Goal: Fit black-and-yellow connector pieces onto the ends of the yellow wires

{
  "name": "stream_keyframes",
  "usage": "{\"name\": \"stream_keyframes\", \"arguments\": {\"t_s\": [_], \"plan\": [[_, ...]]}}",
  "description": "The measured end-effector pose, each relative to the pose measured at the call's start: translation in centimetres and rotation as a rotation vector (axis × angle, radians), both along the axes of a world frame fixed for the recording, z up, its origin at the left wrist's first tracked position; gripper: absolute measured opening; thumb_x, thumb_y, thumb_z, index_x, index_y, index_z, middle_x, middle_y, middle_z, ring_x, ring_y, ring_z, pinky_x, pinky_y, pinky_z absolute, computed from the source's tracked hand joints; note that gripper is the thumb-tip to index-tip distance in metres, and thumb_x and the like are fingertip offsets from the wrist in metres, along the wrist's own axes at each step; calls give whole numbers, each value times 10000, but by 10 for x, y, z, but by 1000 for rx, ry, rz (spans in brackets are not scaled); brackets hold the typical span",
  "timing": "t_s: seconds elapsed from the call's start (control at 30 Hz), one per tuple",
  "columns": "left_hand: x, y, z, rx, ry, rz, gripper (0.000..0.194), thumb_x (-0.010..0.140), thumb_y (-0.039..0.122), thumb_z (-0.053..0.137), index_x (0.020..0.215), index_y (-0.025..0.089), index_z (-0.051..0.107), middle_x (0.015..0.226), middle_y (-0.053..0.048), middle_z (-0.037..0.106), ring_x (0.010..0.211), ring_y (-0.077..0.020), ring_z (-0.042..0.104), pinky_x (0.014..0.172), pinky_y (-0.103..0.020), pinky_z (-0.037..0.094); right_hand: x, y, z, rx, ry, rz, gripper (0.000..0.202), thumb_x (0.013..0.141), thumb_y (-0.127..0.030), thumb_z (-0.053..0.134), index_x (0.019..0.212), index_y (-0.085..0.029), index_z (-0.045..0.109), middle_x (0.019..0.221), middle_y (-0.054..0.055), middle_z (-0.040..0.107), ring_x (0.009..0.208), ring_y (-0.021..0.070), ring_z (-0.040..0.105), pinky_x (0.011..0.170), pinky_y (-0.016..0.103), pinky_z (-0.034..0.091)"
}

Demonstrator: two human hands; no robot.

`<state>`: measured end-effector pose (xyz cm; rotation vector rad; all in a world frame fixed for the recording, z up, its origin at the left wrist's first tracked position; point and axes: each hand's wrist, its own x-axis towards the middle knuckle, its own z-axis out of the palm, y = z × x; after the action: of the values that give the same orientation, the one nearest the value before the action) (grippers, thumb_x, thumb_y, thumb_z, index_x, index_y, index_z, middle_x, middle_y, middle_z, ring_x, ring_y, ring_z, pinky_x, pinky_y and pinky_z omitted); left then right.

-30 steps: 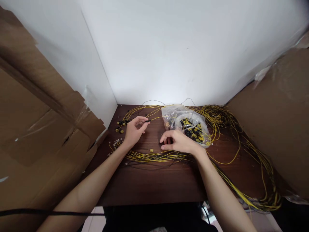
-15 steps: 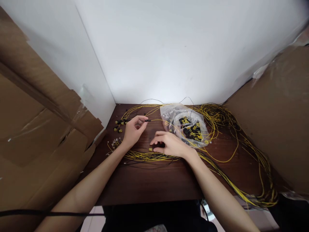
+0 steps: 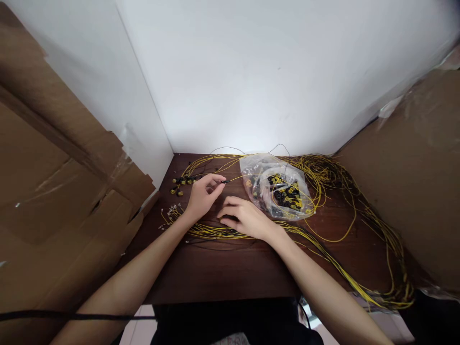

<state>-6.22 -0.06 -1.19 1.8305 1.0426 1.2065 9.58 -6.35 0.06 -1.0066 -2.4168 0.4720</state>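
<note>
My left hand [image 3: 205, 192] pinches a small black connector [image 3: 225, 181] at the end of a thin yellow wire, above the dark wooden table [image 3: 223, 278]. Just right of it and nearer to me, my right hand [image 3: 241, 216] is curled low over the table, thumb and fingertips close around something too small to make out. Beneath my right hand runs a bundle of yellow and black wires [image 3: 208, 233]. The clear plastic bag [image 3: 251, 167] beyond my right hand holds many black and yellow connectors [image 3: 287, 194].
Several black-and-yellow connectors [image 3: 176, 190] lie left of my left hand, with white wire ends [image 3: 174, 211] nearer me. A tangled wire coil [image 3: 318, 167] sits at the back right. Cardboard [image 3: 61, 201] stands at left, more cardboard [image 3: 406, 182] at right.
My left hand has moved slightly right with the black connector. My right hand has shifted left and its fingers have closed in where a small yellow piece was visible on the table.
</note>
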Motion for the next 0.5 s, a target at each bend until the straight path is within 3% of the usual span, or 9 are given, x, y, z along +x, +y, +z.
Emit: {"name": "stream_keyframes", "arguments": {"t_s": [0.17,0.37,0.5], "plan": [[3,-3,2,-58,-92,-32,157,748,226,597,879,147,633,750,-26,617,626,-114,551,500,-198,458,-2,1,0,-106,261,-47,149,821,-147,527,909,-163,646,842,40,600,701,116,575,689,247,483],[5,-4,3,0,-99,-51,112,734,185,617,836,143,638,725,-16,586,627,-100,519,555,-203,429,-3,2,2,-475,762,-83,164,804,-225,572,947,-160,618,821,42,652,738,149,655,715,303,543],[6,-8,9,-50,-172,-81,118,744,177,607,848,137,648,846,-54,645,766,-136,585,677,-239,467,-3,4,6,-490,968,-30,112,767,-225,627,854,-164,662,886,42,604,744,142,651,723,311,558]]}}
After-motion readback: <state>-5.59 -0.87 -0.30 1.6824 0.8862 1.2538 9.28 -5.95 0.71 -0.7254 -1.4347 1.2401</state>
